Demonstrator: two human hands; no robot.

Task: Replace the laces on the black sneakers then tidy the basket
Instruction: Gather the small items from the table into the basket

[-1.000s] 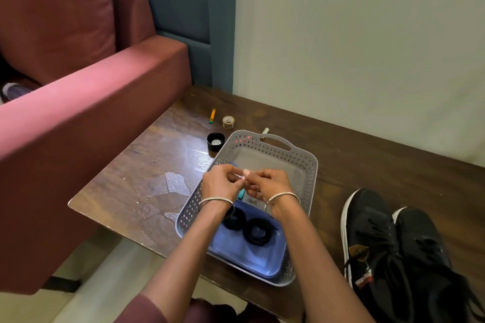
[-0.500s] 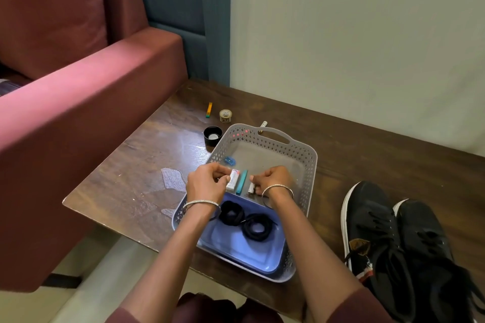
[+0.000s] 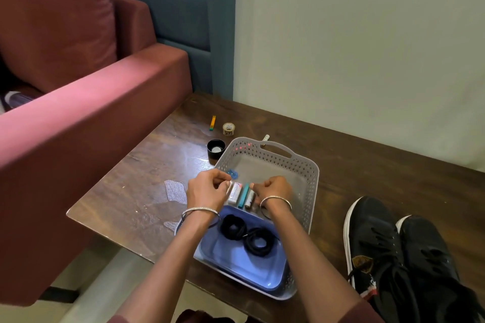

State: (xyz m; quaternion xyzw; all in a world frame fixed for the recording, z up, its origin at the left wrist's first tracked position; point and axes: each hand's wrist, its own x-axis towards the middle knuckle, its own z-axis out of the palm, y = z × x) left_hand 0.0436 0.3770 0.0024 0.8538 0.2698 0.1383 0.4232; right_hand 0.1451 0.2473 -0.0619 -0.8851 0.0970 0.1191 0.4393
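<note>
basket (image 3: 312, 183) of grey perforated plastic sits on the dark wooden table (image 3: 126, 191) and serves as the anchor for everything else. inside it, at the near end, lies a blue tray (image 3: 236, 259) holding two coiled black laces (image 3: 246, 236), side by side and touching. just beyond the tray, across the basket's middle, three small things lie in a row: a white-and-red packet (image 3: 235, 193), a teal stick (image 3: 244, 195) and a small silver cylinder (image 3: 250, 198). a small blue item (image 3: 232, 172) rests by the basket's left wall.

left hand (image 3: 207, 190) hovers over the basket's left rim, fingers curled with thumb and forefinger pinched together – whether anything is between them i cannot tell. right hand (image 3: 274, 189) is over the basket's middle, fingers curled shut beside the silver cylinder; whether it grips the cylinder i cannot tell. each wrist wears a thin bangle.

right of the basket, well apart, the black sneakers (image 3: 393, 257) stand together on the table. beyond the basket's far left corner – a black cap (image 3: 216, 148), a small round tin (image 3: 228, 128) and an orange-green stick (image 3: 212, 123). a pale tube (image 3: 265, 137) lies behind the far handle.
</note>
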